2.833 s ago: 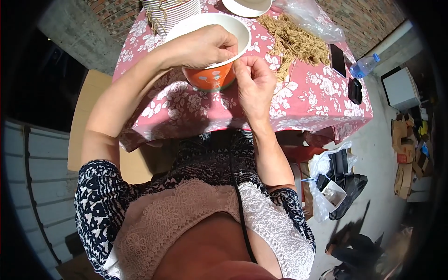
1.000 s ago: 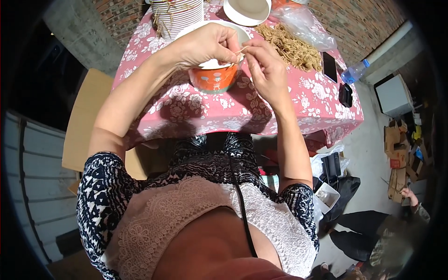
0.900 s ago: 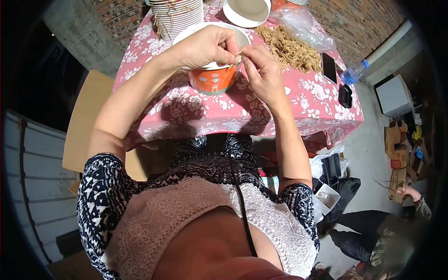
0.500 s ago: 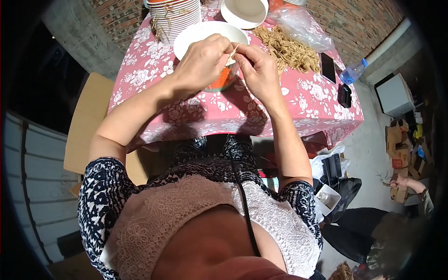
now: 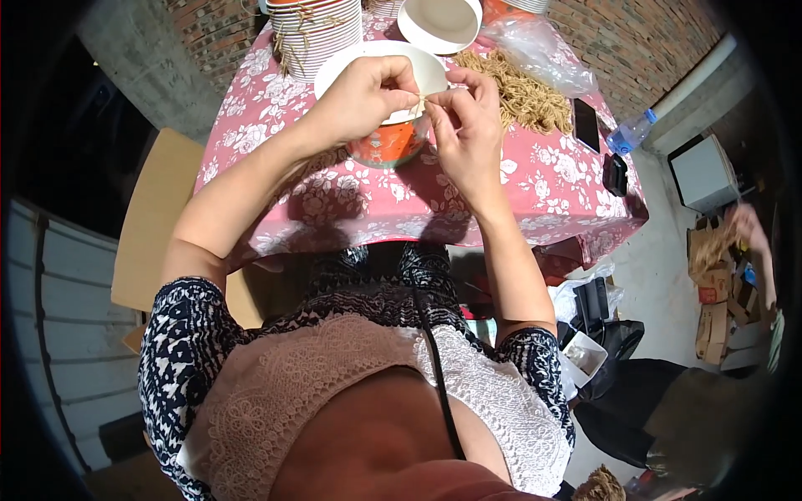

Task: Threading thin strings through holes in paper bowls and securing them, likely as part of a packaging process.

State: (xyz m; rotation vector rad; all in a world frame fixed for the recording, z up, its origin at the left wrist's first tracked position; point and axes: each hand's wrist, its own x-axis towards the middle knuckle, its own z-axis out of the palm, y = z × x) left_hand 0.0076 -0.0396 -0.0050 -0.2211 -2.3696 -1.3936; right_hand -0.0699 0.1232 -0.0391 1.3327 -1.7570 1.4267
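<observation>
A paper bucket [image 5: 386,148] with an orange outside and a white inside stands in front of me on the table. Over its near rim, my left hand [image 5: 363,96] pinches a thin piece of straw-coloured twine [image 5: 420,103] between thumb and forefinger. My right hand [image 5: 468,121] pinches the same twine close by, its other fingers loosely curled. The fingertips of both hands nearly meet, and whether the twine is knotted is too small to tell. To the right of the bucket lies a heap of tan twine [image 5: 526,93].
A tall stack of buckets [image 5: 317,42] with twine hanging off stands back left. Another white bucket [image 5: 439,23] leans behind, beside a clear plastic bag [image 5: 543,54]. A phone [image 5: 586,123], bottle [image 5: 631,134] and black case [image 5: 616,173] lie right. Another person's hand [image 5: 743,225] shows far right.
My fingers have opened out a little around the twine, and my left hand has shifted slightly, baring more of the orange bucket. The other person's hand has moved up, holding a blurred tan bundle.
</observation>
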